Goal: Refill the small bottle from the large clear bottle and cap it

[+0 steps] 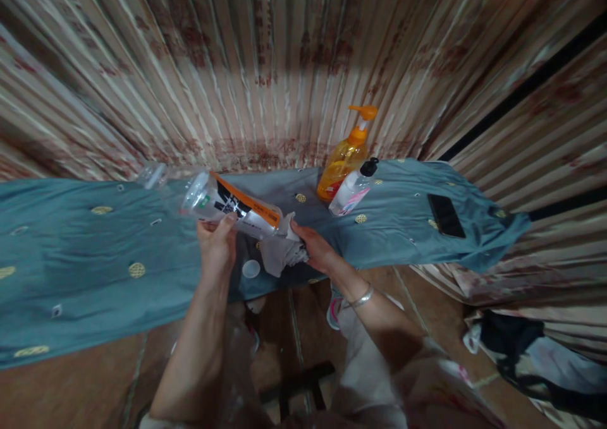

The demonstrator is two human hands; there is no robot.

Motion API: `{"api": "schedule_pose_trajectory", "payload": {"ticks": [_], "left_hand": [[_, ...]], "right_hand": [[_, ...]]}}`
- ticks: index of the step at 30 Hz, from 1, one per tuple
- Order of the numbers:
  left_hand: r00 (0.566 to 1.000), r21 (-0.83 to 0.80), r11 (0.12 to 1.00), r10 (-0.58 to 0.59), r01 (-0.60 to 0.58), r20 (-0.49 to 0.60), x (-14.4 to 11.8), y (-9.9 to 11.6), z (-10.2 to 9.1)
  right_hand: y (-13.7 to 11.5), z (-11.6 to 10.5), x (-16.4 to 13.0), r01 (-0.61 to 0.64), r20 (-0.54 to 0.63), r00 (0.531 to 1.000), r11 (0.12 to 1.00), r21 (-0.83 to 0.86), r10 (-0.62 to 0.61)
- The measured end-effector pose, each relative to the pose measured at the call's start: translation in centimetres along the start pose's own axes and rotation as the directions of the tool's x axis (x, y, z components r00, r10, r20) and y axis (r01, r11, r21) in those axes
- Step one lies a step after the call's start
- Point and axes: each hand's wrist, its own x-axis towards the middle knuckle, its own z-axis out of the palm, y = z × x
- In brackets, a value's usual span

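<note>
The clear plastic bottle (227, 205) lies tilted above the cloth-covered counter (95, 271), left hand (217, 247) gripping its middle, right hand (317, 249) closed on what seems a grey rag (283, 249) at its base, so loose grip could drop it onto the nearby cap (251, 268).

Clear plastic bottle with orange-black label (227, 206), lying tilted above tablecloth's near edge; crumpled grey cloth (283, 252) pressed against its base.

An orange pump bottle (345, 159) stands near the far edge of the blue-clothed surface (85, 271), a small clear black-capped bottle (353, 189) leaning just beside it. A dark phone (446, 215) lies toward the right end. A white lid (251, 268) rests near the front edge.
</note>
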Motion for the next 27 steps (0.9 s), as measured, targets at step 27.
{"api": "schedule_pose_trajectory", "payload": {"ticks": [27], "left_hand": [[0.965,0.419,0.874,0.261,-0.247,0.023,2.5,0.6,-6.2]], "right_hand": [[-0.5,-4.2,1.9,0.302,0.196,0.831,0.127,-0.945,-0.52]]}}
